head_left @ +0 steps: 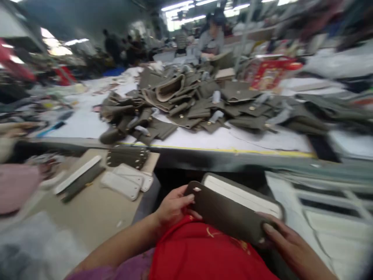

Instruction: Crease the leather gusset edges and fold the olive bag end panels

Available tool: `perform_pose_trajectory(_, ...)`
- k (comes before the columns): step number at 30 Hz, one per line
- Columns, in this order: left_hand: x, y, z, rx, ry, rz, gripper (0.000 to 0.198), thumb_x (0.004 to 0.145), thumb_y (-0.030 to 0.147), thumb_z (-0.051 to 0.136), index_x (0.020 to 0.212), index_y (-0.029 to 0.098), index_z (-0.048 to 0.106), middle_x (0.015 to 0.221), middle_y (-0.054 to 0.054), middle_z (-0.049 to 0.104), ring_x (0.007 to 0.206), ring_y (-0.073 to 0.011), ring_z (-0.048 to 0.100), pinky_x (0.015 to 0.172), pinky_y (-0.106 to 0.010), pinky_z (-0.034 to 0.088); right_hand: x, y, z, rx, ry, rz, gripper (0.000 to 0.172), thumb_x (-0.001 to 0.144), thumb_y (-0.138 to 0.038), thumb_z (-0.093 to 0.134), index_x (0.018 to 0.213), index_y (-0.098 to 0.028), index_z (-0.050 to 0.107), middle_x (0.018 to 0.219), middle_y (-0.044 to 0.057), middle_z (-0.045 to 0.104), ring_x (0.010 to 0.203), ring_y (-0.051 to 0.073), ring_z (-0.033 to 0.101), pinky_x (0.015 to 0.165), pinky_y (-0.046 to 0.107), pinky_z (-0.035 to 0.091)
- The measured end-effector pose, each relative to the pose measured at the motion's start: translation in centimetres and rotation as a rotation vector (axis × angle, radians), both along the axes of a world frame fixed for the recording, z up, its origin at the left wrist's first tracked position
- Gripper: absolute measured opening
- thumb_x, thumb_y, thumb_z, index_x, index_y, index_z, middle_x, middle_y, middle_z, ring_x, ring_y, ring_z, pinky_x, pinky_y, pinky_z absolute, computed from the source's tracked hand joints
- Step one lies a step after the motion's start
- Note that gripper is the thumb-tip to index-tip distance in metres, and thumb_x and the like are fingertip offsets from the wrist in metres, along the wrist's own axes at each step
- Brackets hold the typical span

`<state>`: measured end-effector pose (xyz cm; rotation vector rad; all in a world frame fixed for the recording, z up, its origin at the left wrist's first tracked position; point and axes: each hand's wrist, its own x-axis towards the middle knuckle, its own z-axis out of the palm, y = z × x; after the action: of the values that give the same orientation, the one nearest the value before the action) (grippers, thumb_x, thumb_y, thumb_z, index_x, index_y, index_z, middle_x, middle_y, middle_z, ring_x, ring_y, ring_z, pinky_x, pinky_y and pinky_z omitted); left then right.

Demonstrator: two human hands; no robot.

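Observation:
A long dark olive piece [225,212] with rounded ends is held between my two hands above my red apron. My left hand [176,204] has its thumb and fingers closed on the left end, beside a small hole. At the right end, my right hand [279,235] grips the same piece with its thumb on top. Directly behind it lies a second olive piece with a white panel [243,194], partly covered by the front piece; my right fingers reach toward its edge.
Many olive parts [186,103] with small metal fittings lie piled on the white table [204,142]. White plates [124,182] and a studded olive piece [126,156] rest on a board at the left. White strips [335,229] lie at the right. A person [211,41] is across the table.

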<state>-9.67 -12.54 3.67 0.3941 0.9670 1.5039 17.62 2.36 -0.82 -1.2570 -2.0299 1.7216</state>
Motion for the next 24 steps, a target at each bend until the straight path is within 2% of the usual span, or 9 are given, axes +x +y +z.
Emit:
perform_pose_trajectory(3, 0.1, 2.0, -2.1, -0.142, -0.012, -0.009, 0.032, 0.072, 0.021, 0.071, 0.103, 0.017, 0.063, 0.085, -0.005, 0.063, 0.069, -0.0135, 0.063, 0.056, -0.024, 0.059, 2.7, -1.3, 0.1, -0.274, 0.123, -0.106, 0.045, 0.082, -0.052, 0.054, 0.114, -0.021, 0.059, 0.101, 0.009, 0.065, 0.089, 0.022, 0.062, 0.079, 0.033, 0.053)
perform_pose_trajectory(6, 0.4, 4.0, -4.1, -0.26, 0.027, 0.016, 0.036, 0.069, 0.02, 0.072, 0.103, 0.018, 0.063, 0.09, -0.004, 0.064, 0.07, -0.0136, 0.063, 0.059, -0.028, 0.06, 4.0, -1.3, 0.2, -0.389, 0.218, -0.183, 0.04, 0.08, -0.048, 0.059, 0.108, -0.019, 0.058, 0.101, 0.008, 0.063, 0.088, 0.019, 0.061, 0.07, 0.029, 0.054)
perform_pose_trajectory(9, 0.7, 5.7, -5.2, -0.337, 0.196, 0.003, 0.038, 0.067, 0.031, 0.074, 0.101, 0.018, 0.064, 0.088, -0.003, 0.065, 0.069, -0.0142, 0.061, 0.06, -0.03, 0.059, 4.6, 0.0, 0.2, -0.31, 0.126, -0.249, 0.032, 0.082, -0.048, 0.057, 0.091, -0.017, 0.059, 0.087, 0.004, 0.062, 0.077, 0.014, 0.059, 0.063, 0.024, 0.053)
perform_pose_trajectory(12, 0.2, 7.6, -5.5, -0.361, 0.586, -0.114, 0.043, 0.068, 0.049, 0.07, 0.095, 0.016, 0.066, 0.081, -0.004, 0.065, 0.067, -0.0159, 0.06, 0.05, -0.023, 0.052, 4.6, 2.2, -0.2, -0.149, -0.037, -0.284, 0.034, 0.084, -0.05, 0.052, 0.076, -0.017, 0.058, 0.069, 0.001, 0.06, 0.064, 0.012, 0.058, 0.054, 0.021, 0.048)
perform_pose_trajectory(15, -0.6, 9.6, -5.6, -0.343, 0.914, -0.19, 0.044, 0.071, 0.056, 0.064, 0.084, 0.014, 0.067, 0.068, -0.003, 0.063, 0.06, -0.0156, 0.058, 0.046, -0.02, 0.041, 4.1, 4.3, -0.9, -0.028, -0.154, -0.305, 0.038, 0.083, -0.053, 0.051, 0.068, -0.018, 0.054, 0.057, -0.002, 0.056, 0.054, 0.011, 0.056, 0.047, 0.02, 0.042)
perform_pose_trajectory(20, -1.3, 11.6, -6.1, -0.353, 1.059, -0.219, 0.043, 0.071, 0.058, 0.062, 0.063, 0.016, 0.061, 0.058, 0.001, 0.056, 0.055, -0.0131, 0.052, 0.05, -0.02, 0.037, 3.9, 6.4, -1.6, -0.023, -0.188, -0.25, 0.036, 0.083, -0.05, 0.051, 0.064, -0.018, 0.051, 0.054, -0.003, 0.054, 0.046, 0.009, 0.05, 0.045, 0.021, 0.039)
perform_pose_trajectory(24, -1.5, 11.9, -6.4, -0.398, 1.075, -0.255, 0.043, 0.069, 0.058, 0.063, 0.061, 0.016, 0.059, 0.056, 0.001, 0.053, 0.053, -0.0124, 0.048, 0.049, -0.019, 0.034, 4.3, 6.8, -1.3, -0.036, -0.184, -0.168, 0.032, 0.085, -0.044, 0.047, 0.066, -0.018, 0.052, 0.056, -0.003, 0.055, 0.048, 0.009, 0.051, 0.047, 0.02, 0.038)
